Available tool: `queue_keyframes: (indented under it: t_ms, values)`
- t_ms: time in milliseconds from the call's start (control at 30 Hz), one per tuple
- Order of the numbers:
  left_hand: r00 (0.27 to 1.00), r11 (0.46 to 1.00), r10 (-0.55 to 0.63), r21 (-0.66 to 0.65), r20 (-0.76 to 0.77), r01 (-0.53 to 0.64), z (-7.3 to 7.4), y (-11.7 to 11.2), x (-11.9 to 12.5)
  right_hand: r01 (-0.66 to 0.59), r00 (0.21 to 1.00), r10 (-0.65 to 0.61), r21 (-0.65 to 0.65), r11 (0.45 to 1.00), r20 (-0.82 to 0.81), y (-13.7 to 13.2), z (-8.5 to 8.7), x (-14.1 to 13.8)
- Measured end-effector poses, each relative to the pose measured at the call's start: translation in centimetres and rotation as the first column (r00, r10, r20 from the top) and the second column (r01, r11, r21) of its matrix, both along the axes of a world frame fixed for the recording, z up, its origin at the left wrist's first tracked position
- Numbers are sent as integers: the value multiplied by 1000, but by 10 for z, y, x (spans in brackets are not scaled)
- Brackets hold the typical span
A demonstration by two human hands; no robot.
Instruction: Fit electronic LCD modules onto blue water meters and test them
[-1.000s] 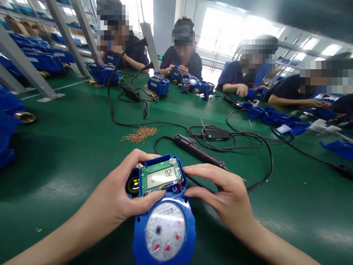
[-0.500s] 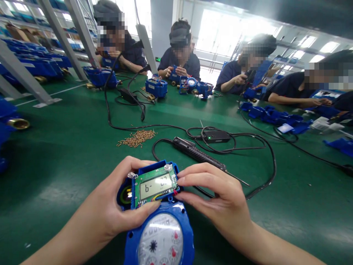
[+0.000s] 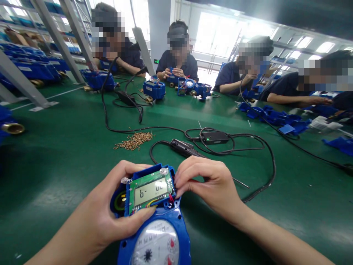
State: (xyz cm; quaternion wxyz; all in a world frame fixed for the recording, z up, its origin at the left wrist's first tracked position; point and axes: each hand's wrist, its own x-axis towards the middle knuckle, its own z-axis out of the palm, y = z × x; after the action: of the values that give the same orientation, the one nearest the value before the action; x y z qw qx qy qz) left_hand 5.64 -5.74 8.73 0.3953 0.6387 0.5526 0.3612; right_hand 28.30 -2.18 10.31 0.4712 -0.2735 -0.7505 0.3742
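Observation:
My left hand (image 3: 102,209) is wrapped round a blue water meter (image 3: 183,235), its thumb lying along the lower edge of the display housing. In that housing lies a green circuit board (image 3: 132,187) with a lit LCD (image 3: 150,192). Below it is the round dial (image 3: 158,241) with red pointers, cut off by the picture's bottom edge. At the board's right edge my right hand (image 3: 205,184) pinches thumb and fingers together, close to some red wires (image 3: 171,198). What sits between those fingertips is hidden. Yellow wires (image 3: 151,202) run along the board's lower side.
Beyond the meter lie a black electric screwdriver (image 3: 182,147), a pile of brass screws (image 3: 135,141) and a black adapter (image 3: 215,138) with looped cable. Blue meter bodies (image 3: 154,89) and covers (image 3: 275,116) stand farther off. Several co-workers (image 3: 176,55) sit across the green table (image 3: 82,154).
My right hand's fingers have drawn closer together in a pinch at the board's edge. The meter and my left hand appear slightly lower and farther left in view. The display digits differ.

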Motion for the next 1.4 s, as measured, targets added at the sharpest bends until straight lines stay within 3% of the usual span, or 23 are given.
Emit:
queue_keyframes:
  t_ms: [133,267,367,767,1033,1167,1400]
  values:
    - [1000,1000,3,3,6,-3,-2,0,0,60,992,-63,30,998,108,-10,14,6]
    - [999,1000,-27,-12,23,27,-1,0,0,146,987,-146,5,989,74,-23,21,3]
    - [999,1000,-30,-4,14,30,0,0,-1,131,990,-131,3,991,53,-25,16,-3]
    - [997,997,-71,36,-40,72,1,2,-4,29,979,-82,276,961,184,-21,6,1]
    - [994,997,-46,59,-98,52,6,2,-3,44,992,-58,118,992,114,-18,3,-4]
    - [990,995,-41,86,-135,53,5,2,-4,24,994,-41,155,988,106,-14,4,-1]
    - [989,997,-71,17,-131,74,7,3,-5,-12,995,-9,214,977,96,-11,1,3]
